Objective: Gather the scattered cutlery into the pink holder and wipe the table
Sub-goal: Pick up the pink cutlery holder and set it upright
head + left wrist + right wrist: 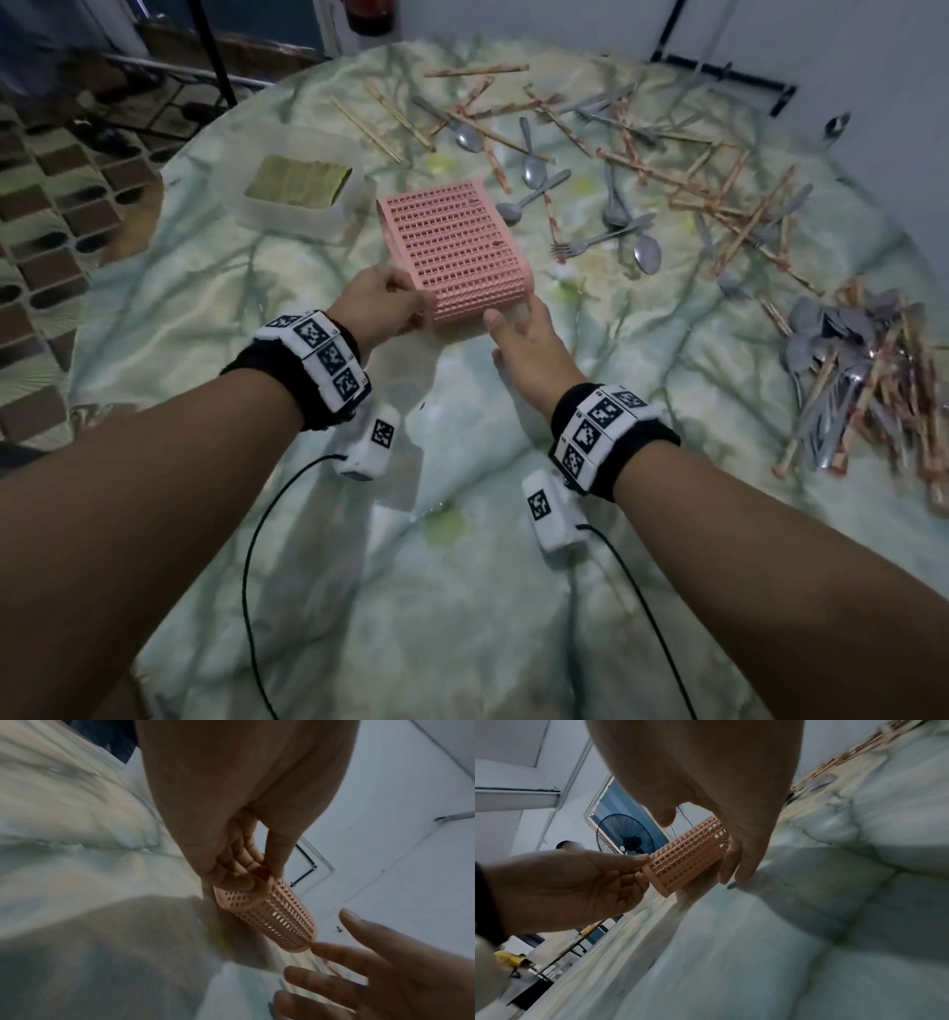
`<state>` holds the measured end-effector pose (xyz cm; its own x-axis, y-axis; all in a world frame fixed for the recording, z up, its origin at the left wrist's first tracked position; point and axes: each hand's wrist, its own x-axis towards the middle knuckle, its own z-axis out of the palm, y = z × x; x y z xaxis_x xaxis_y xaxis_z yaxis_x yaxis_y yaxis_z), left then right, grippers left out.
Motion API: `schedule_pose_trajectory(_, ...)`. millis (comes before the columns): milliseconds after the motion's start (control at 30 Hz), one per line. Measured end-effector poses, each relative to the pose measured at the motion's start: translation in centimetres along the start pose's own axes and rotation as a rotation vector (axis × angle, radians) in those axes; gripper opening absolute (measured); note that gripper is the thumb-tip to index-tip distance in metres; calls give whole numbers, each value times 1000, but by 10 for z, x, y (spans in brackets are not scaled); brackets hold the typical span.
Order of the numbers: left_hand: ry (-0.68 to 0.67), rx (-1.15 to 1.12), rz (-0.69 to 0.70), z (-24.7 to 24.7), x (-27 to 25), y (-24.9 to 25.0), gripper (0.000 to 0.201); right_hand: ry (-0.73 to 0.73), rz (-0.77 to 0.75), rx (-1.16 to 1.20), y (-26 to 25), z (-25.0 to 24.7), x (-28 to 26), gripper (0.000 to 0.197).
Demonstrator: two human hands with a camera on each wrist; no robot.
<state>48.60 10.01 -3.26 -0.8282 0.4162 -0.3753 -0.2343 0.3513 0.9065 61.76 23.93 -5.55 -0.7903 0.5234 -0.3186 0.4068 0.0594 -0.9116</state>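
The pink holder [452, 246] lies on its side near the middle of the marbled table [462, 591]. My left hand [395, 303] pinches its near left corner between thumb and fingers, as the left wrist view shows at the holder [277, 919]. My right hand [518, 329] has straight, spread fingers at the near right corner, where the fingertips touch the holder [685, 858]. Spoons [534, 164], a fork [590, 241] and chopsticks [719, 205] lie scattered beyond the holder. A heap of cutlery [862, 380] sits at the right edge.
A white tub [339, 205] with a folded olive cloth [298, 182] stands left of the holder. The table's rim curves close on the left above tiled floor [46, 205]. A white wall [873, 77] is behind the right side. A black fan [626, 837] stands off the table.
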Motion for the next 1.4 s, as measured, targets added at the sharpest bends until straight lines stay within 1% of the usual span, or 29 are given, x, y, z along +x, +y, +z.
schedule_pose_trajectory(67,-108,-118,17,3,-16,2,20,25,19,32,-2,-4,-4,81)
schedule_pose_trajectory(100,-159,-151,27,5,-24,2,20,47,43,61,-4,-6,-5,86)
schedule_pose_trajectory(167,-258,-195,47,6,-44,4,21,130,97,135,-7,-12,-6,102)
schedule_pose_trajectory(200,-305,-205,61,7,-52,5,22,175,104,177,-9,-16,-7,104)
schedule_pose_trajectory(267,-371,-183,88,10,-63,7,22,221,83,272,-9,-26,-12,98)
schedule_pose_trajectory(300,-371,-126,91,11,-65,8,21,248,68,301,-12,-30,-16,98)
schedule_pose_trajectory(333,-344,-33,98,12,-68,11,22,267,45,314,-17,-35,-22,98)
schedule_pose_trajectory(367,-279,86,110,13,-68,14,30,276,2,306,-20,-43,-28,96)
schedule_pose_trajectory(433,-88,264,127,12,-63,20,61,285,-102,267,-26,-63,-38,82)
schedule_pose_trajectory(467,-6,303,138,10,-60,24,78,286,-160,251,-27,-75,-43,70)
schedule_pose_trajectory(500,46,315,165,10,-57,30,95,282,-206,239,-27,-87,-46,58)
schedule_pose_trajectory(533,66,317,189,9,-49,35,108,264,-241,232,-28,-99,-50,52)
schedule_pose_trajectory(567,46,313,209,11,-44,42,116,236,-270,219,-27,-110,-52,53)
schedule_pose_trajectory(600,0,314,223,15,-38,48,119,209,-285,200,-24,-120,-54,57)
schedule_pose_trajectory(633,-65,328,247,22,-33,54,116,183,-293,179,-21,-130,-54,61)
schedule_pose_trajectory(667,-131,348,286,32,-29,58,109,165,-288,163,-17,-139,-53,67)
schedule_pose_trajectory(700,-178,374,326,43,-26,61,97,154,-282,157,-13,-148,-52,72)
schedule_pose_trajectory(767,-209,410,383,70,-26,61,75,174,-270,166,-4,-167,-48,75)
schedule_pose_trajectory(800,-202,403,399,82,-25,60,71,195,-264,166,0,-176,-48,74)
schedule_pose_trajectory(867,-174,356,416,107,-25,56,69,241,-253,135,8,-195,-44,71)
schedule_pose_trajectory(1000,-113,305,394,158,-24,55,60,335,-258,26,26,-234,-26,64)
schedule_pose_trajectory(1133,-31,299,359,210,-22,62,48,346,-176,46,39,-274,-4,56)
schedule_pose_trajectory(1233,-7,335,350,237,-19,64,49,344,-150,-3,50,-296,11,48)
schedule_pose_trajectory(1400,38,335,347,259,-17,61,50,341,-153,-22,60,-312,24,50)
